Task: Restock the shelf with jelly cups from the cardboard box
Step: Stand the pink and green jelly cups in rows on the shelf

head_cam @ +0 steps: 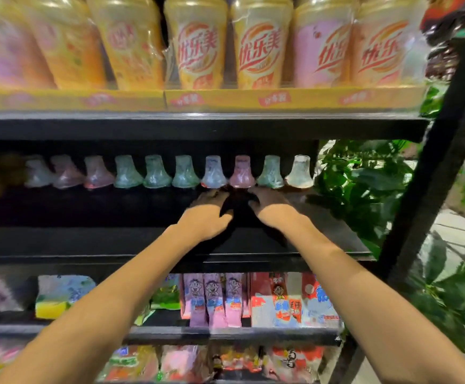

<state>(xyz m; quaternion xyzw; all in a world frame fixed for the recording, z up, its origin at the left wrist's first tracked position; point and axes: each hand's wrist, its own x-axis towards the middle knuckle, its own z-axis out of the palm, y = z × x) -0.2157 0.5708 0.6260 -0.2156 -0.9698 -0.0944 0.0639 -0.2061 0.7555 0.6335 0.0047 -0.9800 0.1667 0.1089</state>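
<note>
Both forearms reach onto the middle shelf [87,212]. Left hand [207,214] and right hand [270,209] look released, probably empty, fingertips near the jelly cups [170,173] row. Nudge risk: cups topple, domino. Box unseen.

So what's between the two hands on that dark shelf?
Nothing: in the head view, only bare black shelf shows between the left hand and right hand. The row of jelly cups stands just behind their fingertips.

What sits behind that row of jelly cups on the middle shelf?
Only darkness shows behind the jelly cups; the shelf back lies in shadow, so anything there cannot be seen.
</note>
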